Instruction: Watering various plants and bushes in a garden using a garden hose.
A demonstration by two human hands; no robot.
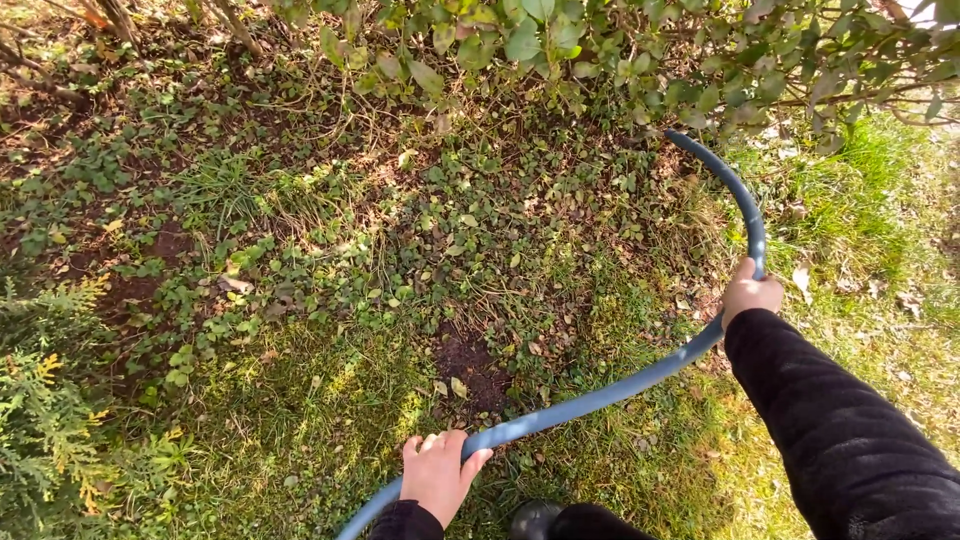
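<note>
Head view: left hand (437, 476) and right hand (749, 293) grip blue hose (600, 396).

A leafy shrub (620, 50) hangs over the top of the ground. Low weeds (330, 260) and grass (880, 200) cover the soil, with a conifer branch (45, 420) at the left edge.

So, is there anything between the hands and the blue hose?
No. Both hands already grip the hose directly: the left hand low near the shoe, the right hand higher up. Beyond the right hand, the hose's far end runs into the bush.
</note>
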